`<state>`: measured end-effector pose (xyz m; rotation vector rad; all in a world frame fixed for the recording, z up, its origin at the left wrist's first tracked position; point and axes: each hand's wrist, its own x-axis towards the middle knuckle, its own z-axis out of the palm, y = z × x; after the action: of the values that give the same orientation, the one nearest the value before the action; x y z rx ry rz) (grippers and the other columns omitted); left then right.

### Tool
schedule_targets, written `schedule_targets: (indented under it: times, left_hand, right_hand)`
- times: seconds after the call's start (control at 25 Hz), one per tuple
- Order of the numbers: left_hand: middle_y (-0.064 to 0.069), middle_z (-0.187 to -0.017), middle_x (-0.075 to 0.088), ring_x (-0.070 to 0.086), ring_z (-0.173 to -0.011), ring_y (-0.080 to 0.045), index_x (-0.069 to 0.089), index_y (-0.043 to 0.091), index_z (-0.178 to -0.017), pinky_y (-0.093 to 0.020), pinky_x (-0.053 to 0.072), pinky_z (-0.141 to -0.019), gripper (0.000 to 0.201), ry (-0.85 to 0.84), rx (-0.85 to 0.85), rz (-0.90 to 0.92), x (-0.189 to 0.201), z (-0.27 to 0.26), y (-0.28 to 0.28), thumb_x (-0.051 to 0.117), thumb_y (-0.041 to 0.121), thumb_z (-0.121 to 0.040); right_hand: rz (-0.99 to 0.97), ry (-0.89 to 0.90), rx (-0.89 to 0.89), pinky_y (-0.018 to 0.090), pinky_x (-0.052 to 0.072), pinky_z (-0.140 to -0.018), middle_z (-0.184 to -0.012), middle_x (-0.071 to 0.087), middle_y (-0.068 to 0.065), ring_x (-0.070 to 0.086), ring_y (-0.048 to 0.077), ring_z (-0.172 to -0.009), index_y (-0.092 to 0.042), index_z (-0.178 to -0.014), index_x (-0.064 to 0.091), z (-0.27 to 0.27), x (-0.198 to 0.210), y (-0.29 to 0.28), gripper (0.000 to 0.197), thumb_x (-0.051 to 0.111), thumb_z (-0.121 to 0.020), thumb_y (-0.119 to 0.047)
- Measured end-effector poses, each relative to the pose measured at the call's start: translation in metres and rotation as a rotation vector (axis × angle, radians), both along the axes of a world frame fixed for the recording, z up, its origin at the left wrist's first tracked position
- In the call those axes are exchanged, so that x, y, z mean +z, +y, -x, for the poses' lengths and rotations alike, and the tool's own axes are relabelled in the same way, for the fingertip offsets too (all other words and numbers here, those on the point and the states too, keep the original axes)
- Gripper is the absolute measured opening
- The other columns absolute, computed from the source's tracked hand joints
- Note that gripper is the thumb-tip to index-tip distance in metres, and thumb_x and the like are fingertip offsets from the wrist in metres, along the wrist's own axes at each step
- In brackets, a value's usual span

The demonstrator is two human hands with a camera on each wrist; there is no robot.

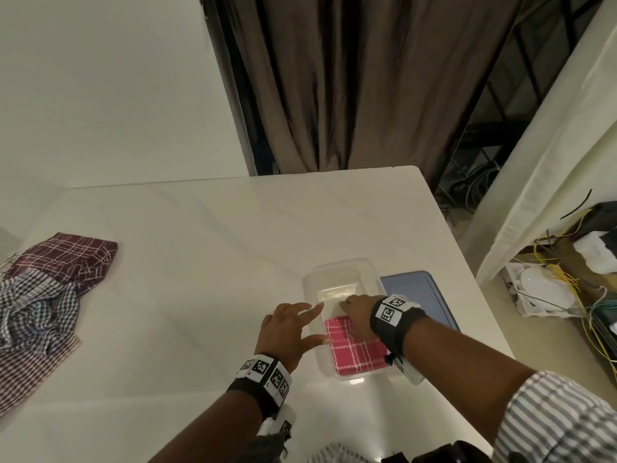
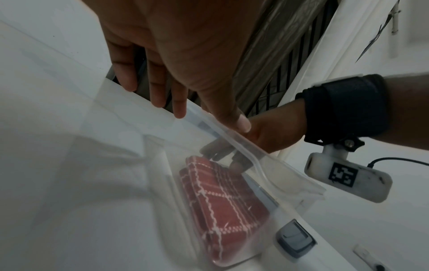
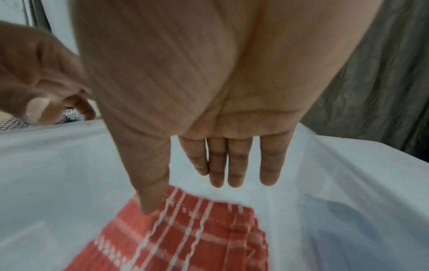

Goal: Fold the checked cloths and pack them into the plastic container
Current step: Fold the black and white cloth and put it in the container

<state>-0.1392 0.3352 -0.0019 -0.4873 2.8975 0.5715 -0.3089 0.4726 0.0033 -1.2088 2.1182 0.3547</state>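
Observation:
A clear plastic container (image 1: 340, 263) stands on the white table (image 1: 200, 262), with a folded pink-red checked cloth (image 1: 354, 354) in its near half. My right hand (image 1: 359, 310) reaches down inside it with straight fingers. In the right wrist view the right hand (image 3: 209, 192) has its thumb tip on the far edge of the cloth (image 3: 197, 238). My left hand (image 1: 298, 325) is spread open at the container's left rim. In the left wrist view its thumb (image 2: 241, 124) lies by the rim (image 2: 267, 157), above the cloth (image 2: 220, 201). Several unfolded checked cloths (image 1: 50, 295) lie heaped at the table's left.
A blue lid (image 1: 422, 299) lies flat to the right of the container, near the table's right edge. The heap holds a maroon cloth (image 1: 73, 259) and a black-and-white one (image 1: 36, 309). Brown curtains hang behind the table; wires and boxes clutter the floor at right.

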Motion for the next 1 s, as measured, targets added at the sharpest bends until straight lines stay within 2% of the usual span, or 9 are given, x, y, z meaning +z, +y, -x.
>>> schedule_targets:
  times: [0.12,0.2,0.28,0.44,0.56,0.64,0.8,0.92,1.0]
  left_hand:
    - [0.013,-0.15,0.04,0.031,-0.139,-0.012,0.026,0.042,-0.149,-0.038,0.029,-0.112,0.078,-0.011,-0.027,-0.005,0.011,-0.005,0.001,0.039,0.078,-0.082]
    - [0.013,-0.151,0.039,0.029,-0.14,-0.012,0.027,0.037,-0.149,-0.039,0.027,-0.114,0.083,-0.009,0.005,-0.029,0.019,-0.011,-0.002,0.033,0.081,-0.079]
    - [0.012,-0.15,0.04,0.03,-0.14,-0.011,0.032,0.034,-0.147,-0.038,0.027,-0.114,0.083,0.01,0.04,-0.035,0.027,-0.019,-0.011,0.028,0.082,-0.079]
    - [0.016,-0.141,0.048,0.035,-0.135,-0.008,0.045,0.035,-0.138,-0.035,0.031,-0.109,0.068,0.078,0.135,-0.032,0.04,-0.047,-0.046,0.032,0.077,-0.085]
    - [0.019,-0.134,0.054,0.04,-0.131,-0.005,0.054,0.037,-0.129,-0.032,0.034,-0.106,0.07,0.126,0.278,-0.045,0.044,-0.084,-0.091,0.028,0.081,-0.081]
    - [0.02,-0.128,0.058,0.044,-0.127,-0.004,0.06,0.037,-0.121,-0.033,0.037,-0.105,0.073,0.153,0.373,-0.066,0.045,-0.114,-0.127,0.025,0.084,-0.078]
    - [0.02,-0.119,0.063,0.048,-0.118,-0.003,0.064,0.037,-0.111,-0.033,0.042,-0.1,0.072,0.204,0.527,-0.058,0.037,-0.184,-0.214,0.024,0.086,-0.077]
    - [0.014,-0.114,0.067,0.057,-0.11,-0.008,0.067,0.03,-0.11,-0.031,0.047,-0.096,0.06,0.234,0.589,-0.035,0.021,-0.244,-0.296,0.033,0.074,-0.085]
    - [0.008,-0.106,0.069,0.063,-0.1,-0.014,0.067,0.027,-0.103,-0.035,0.052,-0.089,0.035,0.253,0.647,-0.011,0.014,-0.275,-0.344,0.047,0.053,-0.091]
  right_hand:
    - [0.105,-0.049,-0.049,0.04,0.049,-0.095,-0.131,0.056,0.006,0.058,0.024,-0.113,-0.019,-0.128,0.053,0.009,0.024,-0.004,0.047,0.057,-0.089,-0.043]
    - [0.191,-0.056,-0.086,0.038,0.039,-0.107,-0.144,0.046,0.007,0.047,0.025,-0.129,-0.018,-0.14,0.046,0.012,0.042,-0.011,0.052,0.055,-0.093,-0.038]
    - [0.308,-0.06,-0.114,0.036,0.03,-0.113,-0.151,0.039,0.005,0.038,0.024,-0.137,-0.02,-0.145,0.041,0.008,0.061,-0.024,0.053,0.052,-0.096,-0.037]
    - [0.572,-0.092,-0.106,0.034,0.038,-0.107,-0.138,0.052,-0.003,0.047,0.017,-0.127,-0.025,-0.135,0.053,-0.02,0.088,-0.066,0.039,0.05,-0.097,-0.035]
    - [0.718,-0.143,-0.088,0.029,0.043,-0.099,-0.126,0.059,-0.007,0.053,0.012,-0.115,-0.027,-0.125,0.06,-0.06,0.099,-0.111,0.03,0.05,-0.098,-0.033]
    - [0.774,-0.167,-0.063,0.027,0.045,-0.095,-0.119,0.062,-0.009,0.055,0.01,-0.108,-0.028,-0.12,0.063,-0.089,0.101,-0.145,0.026,0.05,-0.097,-0.032]
    - [0.791,-0.2,-0.019,0.031,0.048,-0.093,-0.112,0.063,-0.01,0.058,0.008,-0.102,-0.029,-0.112,0.066,-0.145,0.096,-0.221,0.021,0.052,-0.096,-0.03]
    - [0.77,-0.211,0.006,0.03,0.048,-0.093,-0.112,0.063,-0.011,0.058,0.007,-0.1,-0.029,-0.111,0.066,-0.188,0.086,-0.285,0.02,0.053,-0.096,-0.03]
    - [0.748,-0.219,0.008,0.026,0.048,-0.092,-0.113,0.063,-0.012,0.058,0.005,-0.1,-0.03,-0.11,0.066,-0.213,0.078,-0.32,0.02,0.052,-0.096,-0.03]
